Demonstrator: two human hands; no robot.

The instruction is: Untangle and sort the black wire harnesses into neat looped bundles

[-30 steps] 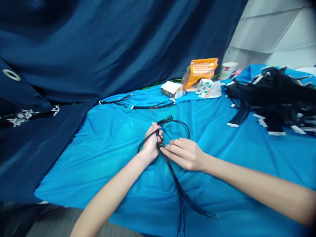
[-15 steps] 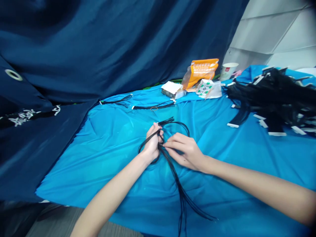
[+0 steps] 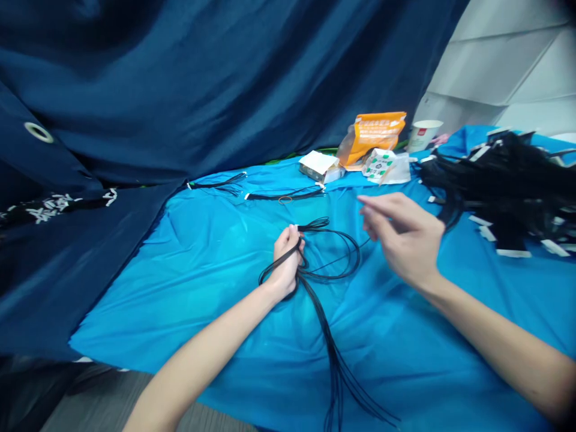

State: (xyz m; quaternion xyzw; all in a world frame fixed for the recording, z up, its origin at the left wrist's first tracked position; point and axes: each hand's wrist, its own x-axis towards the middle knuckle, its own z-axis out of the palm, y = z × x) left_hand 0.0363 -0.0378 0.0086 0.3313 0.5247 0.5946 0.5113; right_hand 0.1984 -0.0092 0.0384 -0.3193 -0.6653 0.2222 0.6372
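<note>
My left hand [image 3: 288, 258] is closed round a bundle of thin black wires [image 3: 326, 327], with loops at its wrist and on its right side. A white end piece shows by the thumb, and the loose tails trail down over the blue cloth. Off to the right, my right hand [image 3: 402, 237] is raised with its fingers pinched together. One thin black wire [image 3: 342, 259] stretches from the bundle up to this hand; its end is hidden by the fingers.
Two short wire bundles lie farther back, one with an orange rubber band [image 3: 285, 200]. Behind them stand a small box [image 3: 320, 167], an orange pouch [image 3: 375, 137], a white packet [image 3: 384, 167] and a paper cup [image 3: 423, 135]. A heap of black cables [image 3: 508, 186] fills the right side.
My right hand has moved up and to the right, away from my left hand, drawing one wire out from the bundle. My left hand keeps its grip.
</note>
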